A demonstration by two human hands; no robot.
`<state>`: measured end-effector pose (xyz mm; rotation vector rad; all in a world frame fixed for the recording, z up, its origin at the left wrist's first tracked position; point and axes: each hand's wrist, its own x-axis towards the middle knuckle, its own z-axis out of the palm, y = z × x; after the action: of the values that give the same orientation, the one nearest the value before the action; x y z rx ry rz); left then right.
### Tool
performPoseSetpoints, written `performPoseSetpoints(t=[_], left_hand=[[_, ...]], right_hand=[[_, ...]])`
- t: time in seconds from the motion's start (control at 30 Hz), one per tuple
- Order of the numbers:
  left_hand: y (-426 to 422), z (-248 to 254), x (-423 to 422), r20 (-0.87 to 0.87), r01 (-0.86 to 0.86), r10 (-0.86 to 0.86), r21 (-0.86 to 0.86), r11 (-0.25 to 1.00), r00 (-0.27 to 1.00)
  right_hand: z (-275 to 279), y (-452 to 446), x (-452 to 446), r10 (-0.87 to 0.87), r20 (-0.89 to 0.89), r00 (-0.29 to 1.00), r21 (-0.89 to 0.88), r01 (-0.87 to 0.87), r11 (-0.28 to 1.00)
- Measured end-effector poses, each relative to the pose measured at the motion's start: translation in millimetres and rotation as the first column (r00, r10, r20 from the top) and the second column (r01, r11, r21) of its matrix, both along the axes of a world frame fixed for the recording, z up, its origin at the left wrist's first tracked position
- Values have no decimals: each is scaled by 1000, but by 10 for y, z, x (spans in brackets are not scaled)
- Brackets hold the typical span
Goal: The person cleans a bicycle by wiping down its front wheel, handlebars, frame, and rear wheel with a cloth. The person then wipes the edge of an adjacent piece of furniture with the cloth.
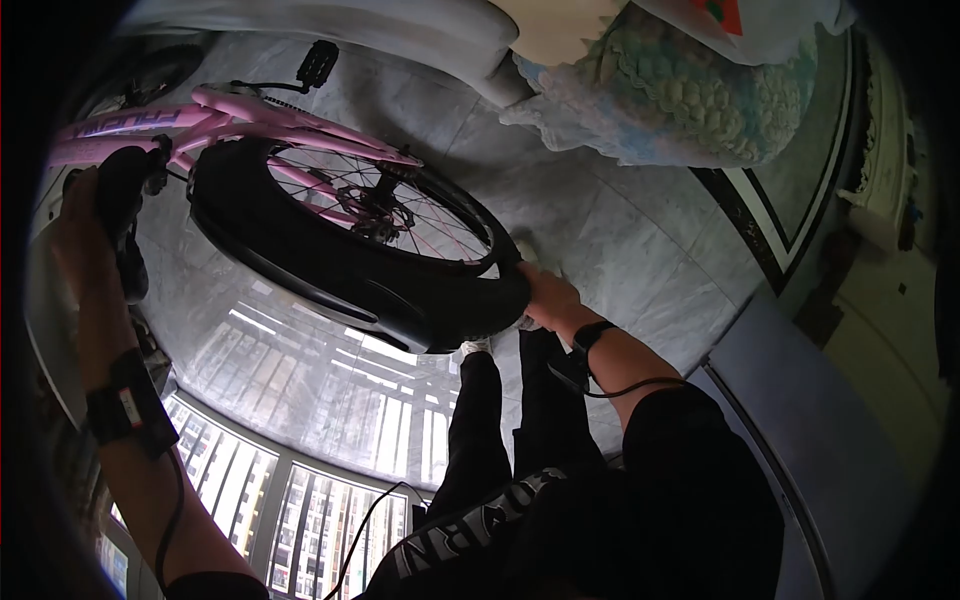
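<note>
A pink bicycle frame (pixel 230 122) reaches in from the upper left, its fat black rear tyre (pixel 330 262) tilted toward me. My left hand (pixel 82 232) is closed on the black saddle (pixel 122 198) at the far left; its fingers are partly hidden. My right hand (pixel 548 298) is wrapped on the tyre's near right end, its fingertips partly behind the rubber. A black fender (pixel 290 285) runs along the tyre. Spokes and the hub (pixel 375 213) show inside the wheel, and a black pedal (pixel 317 65) stands out above the frame.
Lacy pastel fabric (pixel 700 95) hangs at the upper right beside a pale sofa-like piece (pixel 430 35). Grey tiled floor (pixel 640 230) surrounds the wheel. A barred window (pixel 290 510) is at the lower left, a grey panel (pixel 800 400) at the right. My legs stand below the tyre.
</note>
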<state>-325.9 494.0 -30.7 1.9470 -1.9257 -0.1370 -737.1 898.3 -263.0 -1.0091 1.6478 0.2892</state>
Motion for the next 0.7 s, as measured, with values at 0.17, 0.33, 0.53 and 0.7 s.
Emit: performPoseSetpoints(t=[0.17,0.33,0.53,0.7], left_hand=[[-47,-31,45,100,23,-20,-28,999,995],[-123,-28,244,222,99,-108,53,994,969],[-41,-58,23,185,-62,64,-18,998,981],[-273,-186,471,150,99,-91,-45,994,985]], right_hand=[[-34,88,11,2,-16,1000,-77,-3,997],[-104,92,4,91,-15,996,-124,-92,988],[-101,77,-75,120,4,993,-64,-119,991],[-195,155,-162,51,-8,999,-144,-51,988]])
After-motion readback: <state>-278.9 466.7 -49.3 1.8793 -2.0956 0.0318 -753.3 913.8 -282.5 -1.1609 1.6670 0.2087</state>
